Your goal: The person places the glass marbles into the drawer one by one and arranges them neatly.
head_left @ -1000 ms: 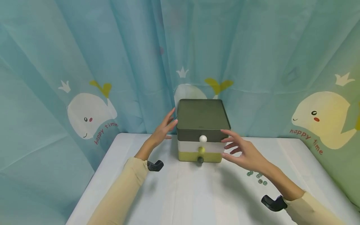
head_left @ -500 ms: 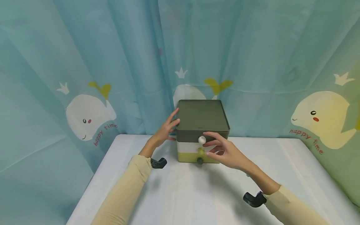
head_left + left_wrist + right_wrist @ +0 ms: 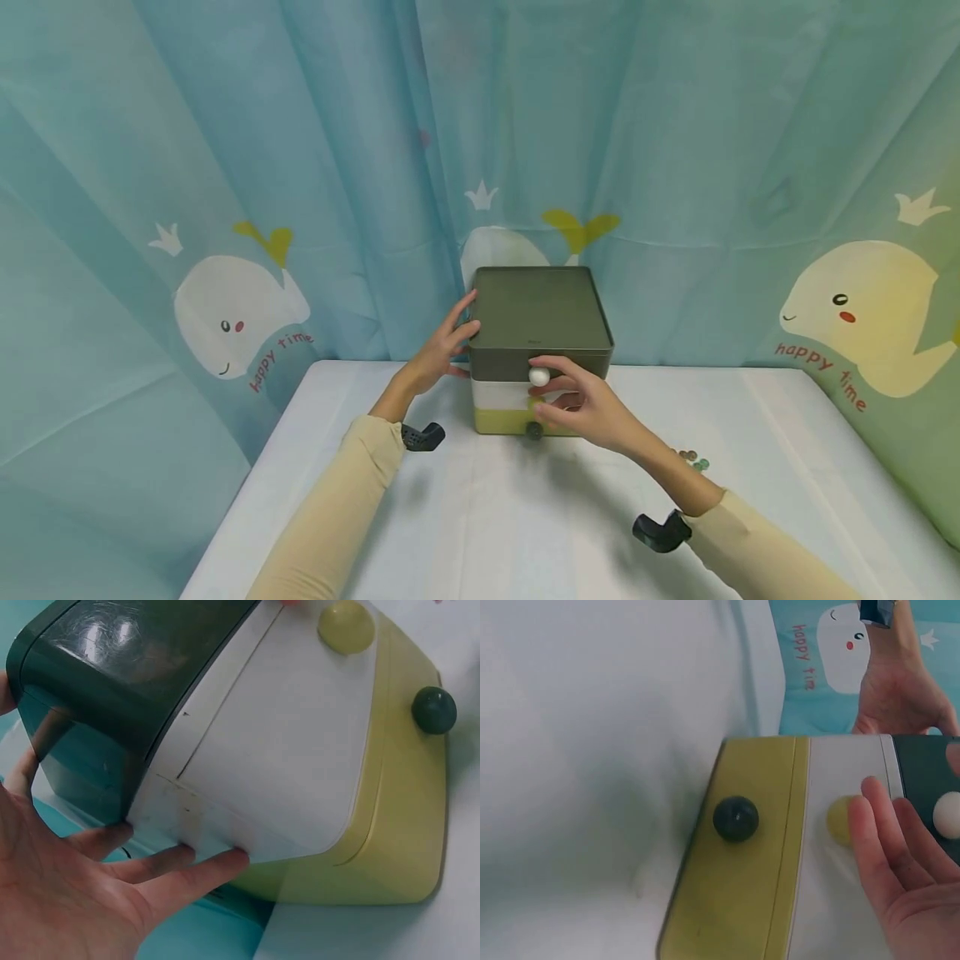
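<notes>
A small three-tier drawer box point(image 3: 542, 312) stands on the table, its tiers dark green, white and yellow from top to bottom. My left hand point(image 3: 437, 357) presses spread, fairly straight fingers against its left side; the fingertips point(image 3: 236, 859) touch the white tier. My right hand point(image 3: 596, 408) is at the front, its index finger just above the white knob point(image 3: 539, 377) of the top drawer and another finger below it. Beneath lie the yellow knob point(image 3: 841, 821), partly behind my fingers, and the dark green knob point(image 3: 736, 819). All drawers look closed.
Several small round glassy pieces point(image 3: 701, 464) lie on the white table point(image 3: 480, 517), partly behind my right forearm. A blue-green curtain point(image 3: 360, 167) with whale prints hangs behind the box and along both sides.
My right hand has moved left from the box's right front corner to the white knob. My left hand has shifted slightly right, onto the box's side.
</notes>
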`<control>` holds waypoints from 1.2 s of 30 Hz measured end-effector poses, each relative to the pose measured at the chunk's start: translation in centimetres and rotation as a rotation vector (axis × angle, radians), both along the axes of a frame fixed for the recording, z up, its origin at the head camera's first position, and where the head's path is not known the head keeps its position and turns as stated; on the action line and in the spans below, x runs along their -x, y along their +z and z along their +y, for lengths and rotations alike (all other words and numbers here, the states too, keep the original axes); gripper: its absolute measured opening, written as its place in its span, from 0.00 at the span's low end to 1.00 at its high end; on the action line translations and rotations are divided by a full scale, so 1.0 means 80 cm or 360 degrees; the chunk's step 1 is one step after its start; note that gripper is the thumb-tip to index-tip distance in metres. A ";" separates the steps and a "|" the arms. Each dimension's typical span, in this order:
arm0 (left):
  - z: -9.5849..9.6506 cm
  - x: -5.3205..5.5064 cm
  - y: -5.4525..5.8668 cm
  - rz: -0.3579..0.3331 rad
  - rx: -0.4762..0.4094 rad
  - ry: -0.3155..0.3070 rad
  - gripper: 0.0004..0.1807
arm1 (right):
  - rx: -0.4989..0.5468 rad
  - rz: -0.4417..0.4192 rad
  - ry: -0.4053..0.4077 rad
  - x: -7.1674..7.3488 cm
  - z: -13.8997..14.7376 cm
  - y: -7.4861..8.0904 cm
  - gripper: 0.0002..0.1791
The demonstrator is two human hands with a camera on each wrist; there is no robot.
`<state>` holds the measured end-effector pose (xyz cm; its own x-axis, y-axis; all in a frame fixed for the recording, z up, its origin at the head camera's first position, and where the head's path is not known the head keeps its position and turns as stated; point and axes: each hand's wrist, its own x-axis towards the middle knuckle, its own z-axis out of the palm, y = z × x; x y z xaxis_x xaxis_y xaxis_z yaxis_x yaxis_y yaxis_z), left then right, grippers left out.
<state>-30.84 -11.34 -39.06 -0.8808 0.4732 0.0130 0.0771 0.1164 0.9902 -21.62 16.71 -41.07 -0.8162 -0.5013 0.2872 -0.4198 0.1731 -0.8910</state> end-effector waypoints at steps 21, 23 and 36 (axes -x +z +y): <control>0.001 0.000 -0.004 0.0022 -0.0008 0.0042 0.34 | 0.0165 0.0180 -0.0242 0.001 -0.016 -0.006 0.19; 0.001 0.000 -0.005 0.0023 -0.0008 0.0046 0.34 | 0.0144 0.0181 -0.0247 0.002 -0.015 -0.006 0.19; -0.001 0.001 -0.007 0.0014 -0.0005 0.0059 0.33 | 0.0097 0.0114 -0.0275 0.006 -0.010 -0.002 0.18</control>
